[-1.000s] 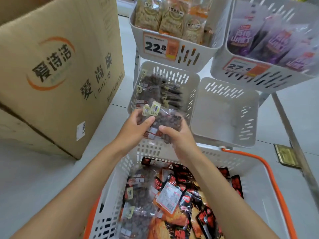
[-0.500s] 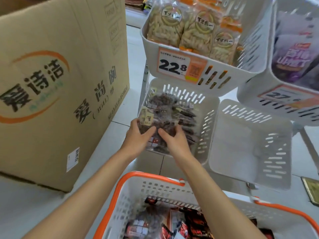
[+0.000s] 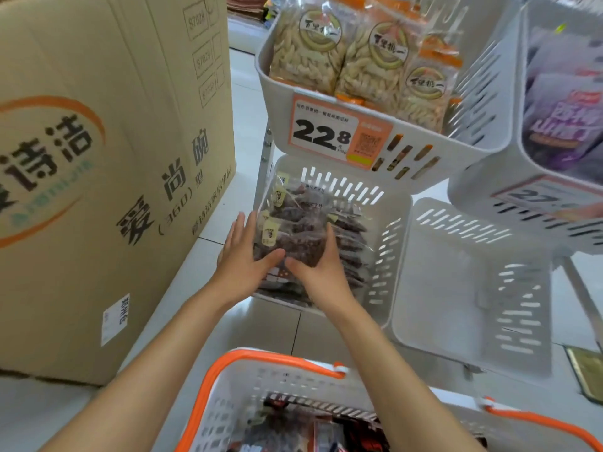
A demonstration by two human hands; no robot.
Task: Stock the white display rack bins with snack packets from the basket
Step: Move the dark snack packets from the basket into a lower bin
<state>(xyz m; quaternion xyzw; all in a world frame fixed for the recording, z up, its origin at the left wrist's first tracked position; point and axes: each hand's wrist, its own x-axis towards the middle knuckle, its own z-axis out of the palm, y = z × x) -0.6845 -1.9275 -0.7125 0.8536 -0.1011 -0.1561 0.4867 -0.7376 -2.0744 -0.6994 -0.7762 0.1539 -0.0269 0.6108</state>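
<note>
**A:** Brown pieces in a clear plastic snack packet (image 3: 293,236). Where does it lie against the fingers?

**B:** It lies on top of a stack of similar dark packets (image 3: 352,249) inside the lower-left white slotted plastic bin (image 3: 385,223). The left hand (image 3: 246,265) has its fingers (image 3: 236,233) straight and splayed at the packet's left edge, with the thumb laid across the front. The right hand (image 3: 321,272) rests flat on the lower right part, fingers stretched up the right edge. Neither hand curls round the packet.

**A:** And half a second back?

**B:** Then both thumbs pinched the packet's front at the bin's mouth, with the fingers tucked behind it. Now that grip is let go and the packet sits further into the bin. The orange-rimmed white plastic basket (image 3: 280,355) shows less of itself at the bottom of the view. The big brown cardboard box (image 3: 98,158) stands at the left as before.
</note>
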